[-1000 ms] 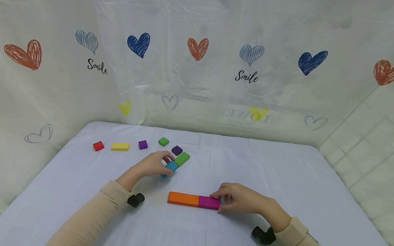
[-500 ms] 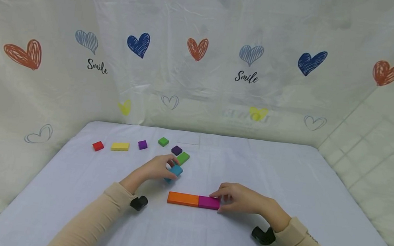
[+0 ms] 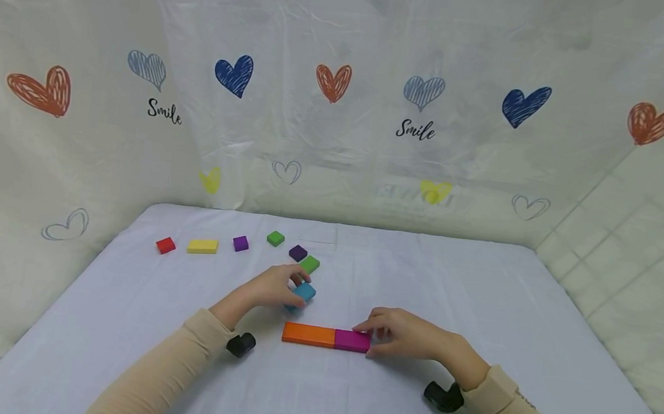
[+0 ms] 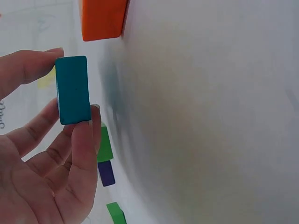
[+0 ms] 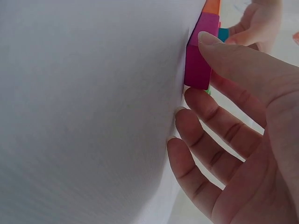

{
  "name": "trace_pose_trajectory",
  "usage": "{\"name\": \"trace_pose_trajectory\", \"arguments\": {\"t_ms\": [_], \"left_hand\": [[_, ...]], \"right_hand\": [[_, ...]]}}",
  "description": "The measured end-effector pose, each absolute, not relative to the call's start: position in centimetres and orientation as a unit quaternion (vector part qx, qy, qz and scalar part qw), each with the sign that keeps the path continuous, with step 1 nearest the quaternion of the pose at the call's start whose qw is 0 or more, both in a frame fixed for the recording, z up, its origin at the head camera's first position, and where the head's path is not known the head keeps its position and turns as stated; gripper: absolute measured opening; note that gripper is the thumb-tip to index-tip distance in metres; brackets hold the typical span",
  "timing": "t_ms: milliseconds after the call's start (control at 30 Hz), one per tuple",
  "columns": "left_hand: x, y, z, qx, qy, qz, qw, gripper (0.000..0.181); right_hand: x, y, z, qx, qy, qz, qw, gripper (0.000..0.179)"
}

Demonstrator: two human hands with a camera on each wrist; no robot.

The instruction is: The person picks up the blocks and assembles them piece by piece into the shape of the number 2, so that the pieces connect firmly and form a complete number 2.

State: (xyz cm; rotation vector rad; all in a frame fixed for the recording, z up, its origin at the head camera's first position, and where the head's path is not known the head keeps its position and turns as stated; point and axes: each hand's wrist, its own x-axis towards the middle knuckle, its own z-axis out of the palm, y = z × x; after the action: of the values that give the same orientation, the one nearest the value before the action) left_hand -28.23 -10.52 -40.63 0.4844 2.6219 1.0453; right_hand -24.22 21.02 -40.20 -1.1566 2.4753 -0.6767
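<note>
My left hand [image 3: 276, 287] pinches a blue block [image 3: 304, 290] between thumb and fingers. In the left wrist view that blue block [image 4: 73, 91] shows one narrow face toward the camera, over the white cloth. An orange block [image 3: 308, 335] and a magenta block [image 3: 349, 341] lie end to end in a straight row just in front of it. With thumb and fingertips, my right hand [image 3: 412, 337] grips the right end of the magenta one; the right wrist view shows the thumb on the near side of the magenta block [image 5: 198, 65].
Behind the left hand lie a green block [image 3: 310, 263] and a dark purple block [image 3: 298, 253]. Farther left are a small green block [image 3: 276, 238], a purple block [image 3: 240, 243], a yellow block [image 3: 203, 246] and a red block [image 3: 166, 245]. A printed curtain hangs behind the table.
My left hand has carried the blue block away from the green block, rightward and toward the orange one. The right hand and the orange-magenta row have stayed in place.
</note>
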Motion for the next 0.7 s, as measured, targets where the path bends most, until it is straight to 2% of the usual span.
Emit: {"name": "trace_pose_trajectory", "arguments": {"t_ms": [700], "left_hand": [[-28.0, -9.1, -41.2, 0.18, 0.917, 0.328, 0.141, 0.041]], "right_hand": [[-24.3, 21.0, -40.3, -0.409, 0.868, -0.234, 0.157, 0.038]]}}
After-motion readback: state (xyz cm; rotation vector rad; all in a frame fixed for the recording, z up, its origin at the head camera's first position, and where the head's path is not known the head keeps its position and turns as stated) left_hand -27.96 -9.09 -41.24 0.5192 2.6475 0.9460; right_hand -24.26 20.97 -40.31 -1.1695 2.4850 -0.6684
